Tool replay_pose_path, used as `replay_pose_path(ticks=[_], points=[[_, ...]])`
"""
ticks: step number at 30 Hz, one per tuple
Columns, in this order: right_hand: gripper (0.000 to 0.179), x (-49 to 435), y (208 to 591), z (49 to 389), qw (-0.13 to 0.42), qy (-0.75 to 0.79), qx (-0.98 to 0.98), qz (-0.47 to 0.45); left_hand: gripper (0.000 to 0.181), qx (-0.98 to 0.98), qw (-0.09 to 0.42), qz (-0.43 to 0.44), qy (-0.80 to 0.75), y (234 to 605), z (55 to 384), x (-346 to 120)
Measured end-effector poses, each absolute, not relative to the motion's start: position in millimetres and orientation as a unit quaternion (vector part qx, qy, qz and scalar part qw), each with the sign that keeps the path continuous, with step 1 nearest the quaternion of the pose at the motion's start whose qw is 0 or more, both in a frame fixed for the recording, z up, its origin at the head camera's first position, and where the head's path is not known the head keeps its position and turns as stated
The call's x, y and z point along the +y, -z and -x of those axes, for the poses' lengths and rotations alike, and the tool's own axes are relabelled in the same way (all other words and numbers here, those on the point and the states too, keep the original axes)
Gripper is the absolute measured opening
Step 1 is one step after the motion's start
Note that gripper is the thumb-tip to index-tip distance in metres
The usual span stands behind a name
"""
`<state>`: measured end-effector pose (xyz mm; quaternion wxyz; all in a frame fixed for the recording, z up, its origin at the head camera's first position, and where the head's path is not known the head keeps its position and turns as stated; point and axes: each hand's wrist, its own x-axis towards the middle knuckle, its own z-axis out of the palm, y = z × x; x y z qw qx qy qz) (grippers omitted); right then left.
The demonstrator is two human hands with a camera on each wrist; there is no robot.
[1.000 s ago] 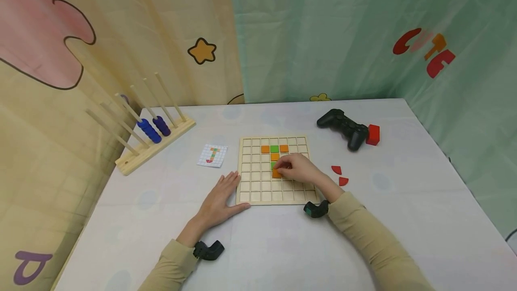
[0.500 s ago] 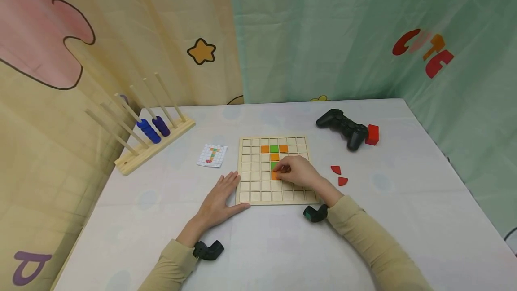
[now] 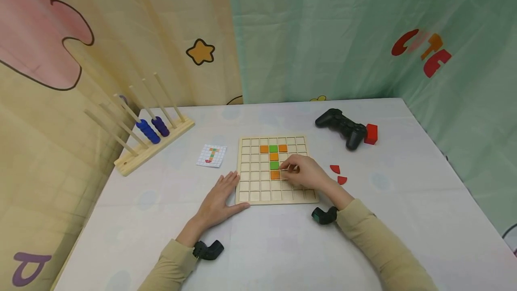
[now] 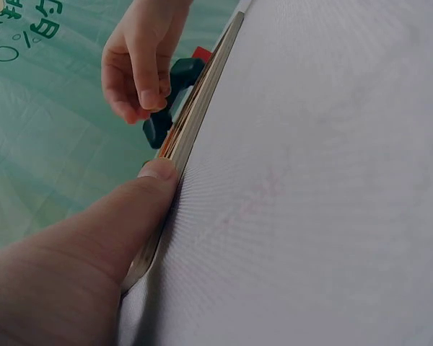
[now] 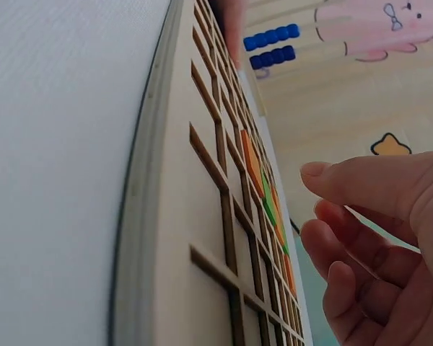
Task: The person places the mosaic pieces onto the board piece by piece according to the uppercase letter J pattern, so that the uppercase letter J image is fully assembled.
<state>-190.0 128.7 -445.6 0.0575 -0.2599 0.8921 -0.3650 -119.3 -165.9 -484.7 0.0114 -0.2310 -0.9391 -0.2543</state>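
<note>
A wooden grid board [image 3: 254, 192] lies on the table, with orange and green square tiles in its cells. They form a short row near the top and a column below it, ending in an orange tile [image 3: 275, 175]. My right hand [image 3: 304, 173] hovers over the board just right of that column. Its fingers are loosely bent and hold nothing, as the right wrist view shows. At the board's left side rests my left hand [image 3: 218, 199], flat with fingers straight; its thumb [image 4: 123, 216] touches the board's near-left corner. To the right lie two red quarter-circle pieces [image 3: 335, 169].
A small card [image 3: 212, 155] with a coloured grid pattern lies left of the board. Behind it stands a wooden peg rack [image 3: 155, 147] with blue and purple beads. A black game controller [image 3: 341, 128] and a red block [image 3: 371, 134] sit at the back right.
My right hand has let go of the lowest orange tile, which now lies fully visible in its cell, and has drawn slightly right. The left hand has stayed put.
</note>
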Motion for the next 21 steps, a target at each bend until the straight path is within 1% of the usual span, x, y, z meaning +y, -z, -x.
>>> replay_pose_path(ticks=[7, 21], points=[[0.017, 154.9, 437.6, 187.5, 0.056, 0.383, 0.891, 0.238, 0.089, -0.939, 0.018, 0.231, 0.254, 484.4, 118.8, -166.4], [0.019, 209.1, 443.2, 185.1, 0.026, 0.401, 0.9, 0.169, 0.089, -0.938, 0.019, 0.235, 0.256, 484.8, 118.6, -166.3]])
